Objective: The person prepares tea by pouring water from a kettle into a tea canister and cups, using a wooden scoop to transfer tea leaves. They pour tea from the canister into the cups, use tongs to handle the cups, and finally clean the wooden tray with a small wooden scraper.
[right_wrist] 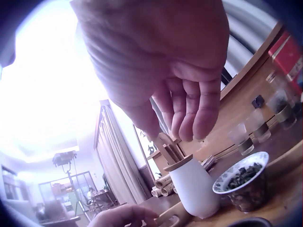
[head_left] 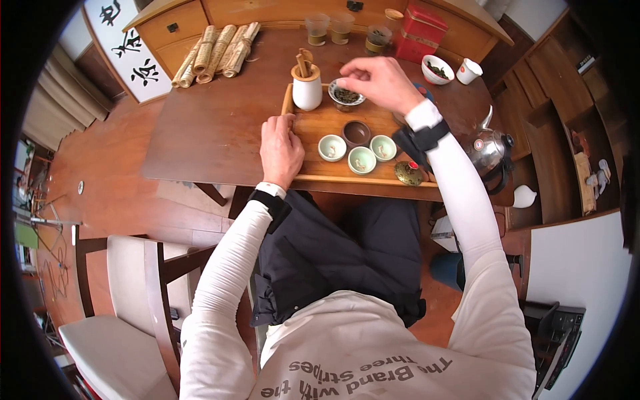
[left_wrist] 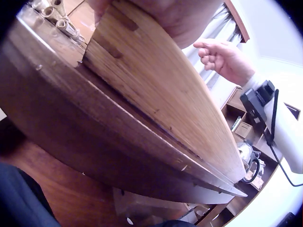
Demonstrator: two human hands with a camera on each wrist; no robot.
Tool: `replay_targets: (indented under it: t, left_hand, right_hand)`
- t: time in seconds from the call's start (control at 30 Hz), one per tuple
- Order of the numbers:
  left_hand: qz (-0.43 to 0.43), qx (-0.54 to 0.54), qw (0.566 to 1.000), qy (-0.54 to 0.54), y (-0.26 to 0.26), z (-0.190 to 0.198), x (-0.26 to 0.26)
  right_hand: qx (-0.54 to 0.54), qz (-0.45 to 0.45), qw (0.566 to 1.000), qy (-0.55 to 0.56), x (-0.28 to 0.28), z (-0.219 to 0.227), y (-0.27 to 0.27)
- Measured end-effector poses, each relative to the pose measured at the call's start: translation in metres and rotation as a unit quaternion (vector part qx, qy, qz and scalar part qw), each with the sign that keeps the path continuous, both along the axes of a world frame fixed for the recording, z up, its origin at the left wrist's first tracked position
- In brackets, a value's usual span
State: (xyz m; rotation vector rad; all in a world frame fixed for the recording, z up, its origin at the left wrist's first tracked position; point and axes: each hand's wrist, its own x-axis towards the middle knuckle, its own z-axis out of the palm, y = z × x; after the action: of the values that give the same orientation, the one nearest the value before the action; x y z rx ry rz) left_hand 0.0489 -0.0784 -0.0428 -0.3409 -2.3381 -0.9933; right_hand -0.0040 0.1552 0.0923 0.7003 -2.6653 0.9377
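Observation:
My right hand (head_left: 381, 81) hangs over a patterned gaiwan bowl (head_left: 346, 94) filled with dark tea leaves. In the right wrist view its fingers (right_wrist: 206, 111) hang loosely bent with nothing between them. My left hand (head_left: 280, 149) rests on the near left corner of a wooden tea tray (head_left: 319, 127). Its fingers lie at the rim, partly hidden. On the tray stand a brown cup (head_left: 356, 133), several pale green cups (head_left: 361, 161) and a patterned lid (head_left: 408, 173). A white holder (head_left: 307, 93) with wooden tea tools (right_wrist: 174, 152) stands left of the bowl.
Bamboo scrolls (head_left: 217, 52) lie at the back left. Glasses (head_left: 317, 29), a red box (head_left: 421, 32), a white bowl of leaves (head_left: 437, 69) and a white cup (head_left: 469, 71) line the back. A steel kettle (head_left: 489, 150) stands at the right, near the right forearm.

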Motion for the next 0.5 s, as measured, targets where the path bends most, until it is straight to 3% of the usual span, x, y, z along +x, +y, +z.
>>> replay_targets:
  t: [0.17, 0.27, 0.33, 0.5]
  left_hand:
    - [0.000, 0.011, 1.000, -0.007, -0.001, 0.001, 0.001]
    - [-0.003, 0.024, 1.000, -0.013, -0.001, 0.004, 0.002]
    - [-0.002, 0.031, 0.999, -0.016, -0.001, 0.004, 0.003]
    - [-0.008, 0.030, 0.999, -0.014, -0.002, 0.004, 0.002]
  right_hand:
    - [0.002, -0.021, 1.000, 0.023, -0.051, -0.004, -0.034]
    - [-0.012, -0.025, 0.999, -0.047, -0.057, -0.006, -0.045]
    - [0.035, 0.001, 0.999, 0.029, -0.062, -0.014, -0.047]
    - [0.024, 0.006, 0.999, 0.044, -0.056, -0.009, -0.046]
